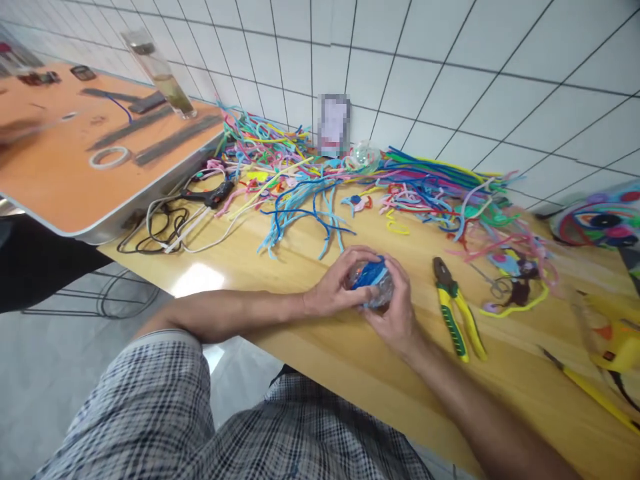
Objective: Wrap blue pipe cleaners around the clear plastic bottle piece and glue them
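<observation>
1. White wall tiles stand behind a wooden table; a phone-like thing, blurred out, is propped upright near the wall, perhaps so that it faces the seated person.
2. Close to the table's front edge, before the person's body, is a see-through ball with blue strips showing on it. Whether it touches the wood, I cannot tell.
3. Left hand: its grip is closed around one side of the ball, with the thumb across the front, probably to steady a round thing that could roll.
4. Right hand: its grip is closed on the opposite side, fingers over the top. Pressure from both sides likely keeps the ball from turning.
5. Pliers lie just beside the right hand, handles towards the person, which seems handy for picking up.
6. Fuzzy craft stems are heaped along the wall, with a second see-through ball among them; stock seems kept at the back, within reach.
7. At the far right lies a yellow tool, partly blurred.
</observation>
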Available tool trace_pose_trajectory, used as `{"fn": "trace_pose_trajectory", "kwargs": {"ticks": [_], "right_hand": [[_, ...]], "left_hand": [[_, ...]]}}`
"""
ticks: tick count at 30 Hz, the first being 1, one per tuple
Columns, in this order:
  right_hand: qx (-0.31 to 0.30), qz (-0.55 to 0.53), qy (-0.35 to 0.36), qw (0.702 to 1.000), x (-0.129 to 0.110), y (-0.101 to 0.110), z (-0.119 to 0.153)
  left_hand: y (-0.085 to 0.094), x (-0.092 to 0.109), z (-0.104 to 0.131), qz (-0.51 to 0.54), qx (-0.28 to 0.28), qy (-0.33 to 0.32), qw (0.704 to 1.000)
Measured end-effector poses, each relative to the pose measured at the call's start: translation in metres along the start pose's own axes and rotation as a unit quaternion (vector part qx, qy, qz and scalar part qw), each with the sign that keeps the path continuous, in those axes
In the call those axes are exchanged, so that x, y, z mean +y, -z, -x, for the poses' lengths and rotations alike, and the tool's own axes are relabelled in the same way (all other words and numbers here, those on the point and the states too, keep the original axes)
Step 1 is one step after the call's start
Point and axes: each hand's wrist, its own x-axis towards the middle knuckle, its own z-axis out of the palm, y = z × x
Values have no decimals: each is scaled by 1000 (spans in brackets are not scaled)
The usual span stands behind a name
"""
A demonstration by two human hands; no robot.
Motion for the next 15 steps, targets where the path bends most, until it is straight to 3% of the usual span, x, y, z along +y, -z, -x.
{"fn": "trace_pose_trajectory", "kwargs": {"ticks": [15], "right_hand": [[-2, 39, -6, 999, 5, 2, 4]], "left_hand": [[-1, -7, -6, 35, -13, 5, 999]]}}
